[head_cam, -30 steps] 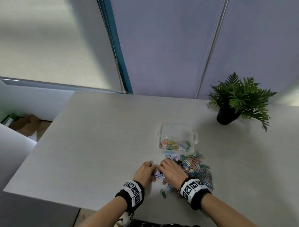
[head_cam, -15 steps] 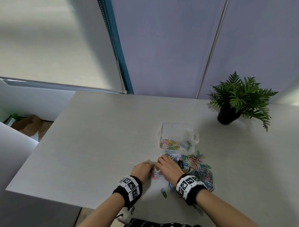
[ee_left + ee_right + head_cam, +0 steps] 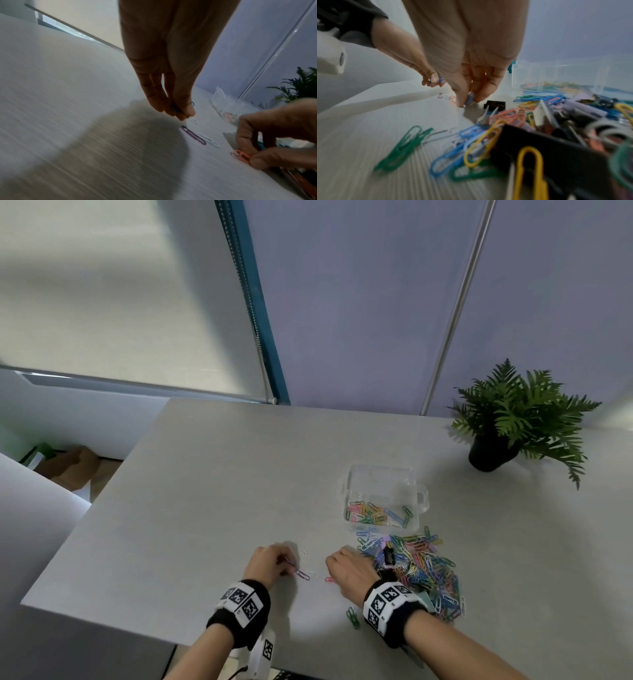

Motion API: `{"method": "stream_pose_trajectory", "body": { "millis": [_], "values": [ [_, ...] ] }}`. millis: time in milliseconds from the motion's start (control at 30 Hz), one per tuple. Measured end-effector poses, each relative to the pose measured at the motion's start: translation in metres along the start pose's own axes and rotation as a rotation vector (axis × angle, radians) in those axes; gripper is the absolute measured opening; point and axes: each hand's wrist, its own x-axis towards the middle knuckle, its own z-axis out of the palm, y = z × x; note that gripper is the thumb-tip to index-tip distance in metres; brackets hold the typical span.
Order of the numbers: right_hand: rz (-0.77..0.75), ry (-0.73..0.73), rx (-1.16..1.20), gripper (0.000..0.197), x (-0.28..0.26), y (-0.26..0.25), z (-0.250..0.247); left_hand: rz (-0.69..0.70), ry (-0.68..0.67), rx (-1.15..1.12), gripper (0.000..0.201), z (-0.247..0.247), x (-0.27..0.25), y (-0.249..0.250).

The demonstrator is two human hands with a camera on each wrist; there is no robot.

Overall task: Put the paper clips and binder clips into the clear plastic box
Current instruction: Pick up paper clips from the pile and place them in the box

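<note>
The hands have drawn apart; left hand (image 3: pixel 270 565) and right hand (image 3: pixel 349 571) each pinch a paper clip; the box (image 3: pixel 352 474) holds few (the pile (image 3: pixel 428 573) remains).

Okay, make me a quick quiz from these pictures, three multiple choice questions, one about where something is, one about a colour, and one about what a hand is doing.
1. Where does the big pile of clips lie relative to the clear plastic box?
A. Inside it
B. On the table just on the near side of it
C. Beyond it, by the potted plant

2. What colour is the paper clip lying flat on the table just below the left hand?
A. Purple
B. Yellow
C. Black

3. What is the right hand doing?
A. Resting flat and empty
B. Gripping the box
C. Pinching a blue paper clip

Answers: 1 B, the head view shows the heap spread on the table right in front of the box. 2 A, the left wrist view shows it purple. 3 C, the right wrist view shows fingertips closed on a blue clip.
</note>
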Motion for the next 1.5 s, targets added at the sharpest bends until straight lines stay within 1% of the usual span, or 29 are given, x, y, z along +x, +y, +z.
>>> {"method": "stream_pose_trajectory", "body": {
  "millis": [33,67,100,133,167,200,267,333,400,467,500,567,633,700,733,800,867,900,933,1000,1067,1100,1167,1233,1267,1300,1367,1467,1500],
  "values": [
    [-0.001,0.013,0.015,0.02,-0.001,-0.001,-0.001,0.009,-0.006,0.01,0.021,0.002,0.001,0.003],
    [0.01,0.02,0.061,0.019,-0.001,-0.001,0.0,0.018,-0.006,0.008,0.024,0.004,0.002,0.006],
    [0.019,0.041,0.133,0.015,-0.003,0.001,-0.001,0.028,0.0,-0.008,0.032,0.005,0.002,0.011],
    [0.048,0.09,0.226,0.011,-0.005,0.006,-0.002,0.037,0.008,-0.033,0.039,0.005,0.004,0.017],
    [0.091,0.158,0.332,0.007,-0.006,0.013,-0.003,0.045,0.01,-0.068,0.041,0.005,0.006,0.024],
    [0.138,0.222,0.446,0.004,-0.009,0.023,-0.007,0.056,0.005,-0.111,0.039,0.004,0.009,0.034],
    [0.223,0.323,0.673,0.003,-0.014,0.045,-0.021,0.096,-0.001,-0.193,0.028,0.003,0.017,0.057],
    [0.289,0.406,0.815,0.003,-0.017,0.066,-0.038,0.184,0.011,-0.177,0.021,0.004,0.029,0.083],
    [0.378,0.493,0.852,0.006,-0.013,0.085,-0.048,0.256,0.025,-0.136,0.022,0.005,0.044,0.109],
    [0.447,0.553,0.817,0.013,-0.007,0.101,-0.051,0.292,0.032,-0.1,0.024,0.008,0.057,0.134],
    [0.464,0.548,0.783,0.014,-0.004,0.107,-0.051,0.304,0.014,-0.058,0.025,0.008,0.062,0.143],
    [0.468,0.475,0.669,0.012,-0.003,0.112,-0.051,0.35,-0.012,0.095,0.028,0.007,0.067,0.15],
    [0.421,0.407,0.514,0.017,-0.007,0.109,-0.052,0.38,0.021,0.176,0.03,0.001,0.064,0.141],
    [0.312,0.387,0.403,0.02,-0.017,0.099,-0.056,0.358,0.05,0.164,0.028,-0.011,0.056,0.116],
    [0.24,0.373,0.384,0.02,-0.022,0.093,-0.055,0.319,0.045,0.17,0.027,-0.016,0.052,0.097],
    [0.056,0.303,0.333,0.02,-0.034,0.077,-0.048,0.179,-0.015,0.23,0.027,-0.023,0.042,0.057],
    [-0.12,0.16,0.236,0.023,-0.044,0.061,-0.034,0.068,-0.134,0.33,0.045,-0.021,0.027,0.029],
    [-0.177,0.075,0.193,0.025,-0.046,0.055,-0.025,0.049,-0.166,0.369,0.055,-0.016,0.02,0.022],
    [-0.219,0.006,0.143,0.027,-0.047,0.048,-0.016,0.051,-0.171,0.4,0.062,-0.01,0.013,0.018],
    [-0.307,-0.038,0.037,0.026,-0.046,0.037,-0.002,0.088,-0.141,0.415,0.068,0.002,0.003,0.018],
    [-0.342,-0.061,-0.08,0.019,-0.044,0.034,0.011,0.128,-0.102,0.397,0.065,0.013,0.002,0.018],
    [-0.342,-0.068,-0.162,0.019,-0.043,0.035,0.014,0.142,-0.092,0.381,0.059,0.017,0.002,0.018],
    [-0.356,-0.02,-0.223,0.028,-0.039,0.038,0.021,0.185,-0.047,0.342,0.041,0.023,0.006,0.019],
    [-0.403,-0.001,-0.2,0.036,-0.038,0.042,0.024,0.195,-0.014,0.282,0.023,0.023,0.007,0.023],
    [-0.412,0.008,-0.189,0.037,-0.039,0.044,0.021,0.204,-0.008,0.264,0.018,0.022,0.009,0.023],
    [-0.428,0.034,-0.19,0.036,-0.039,0.046,0.02,0.214,-0.012,0.246,0.015,0.021,0.011,0.022],
    [-0.412,0.027,-0.214,0.033,-0.042,0.048,0.016,0.214,-0.039,0.24,0.013,0.019,0.013,0.022],
    [-0.347,-0.001,-0.26,0.03,-0.043,0.048,0.013,0.126,-0.023,0.163,0.009,0.019,0.014,0.021],
    [-0.329,-0.003,-0.251,0.031,-0.042,0.048,0.014,0.098,0.016,0.108,0.007,0.02,0.013,0.021]
  ]
}}
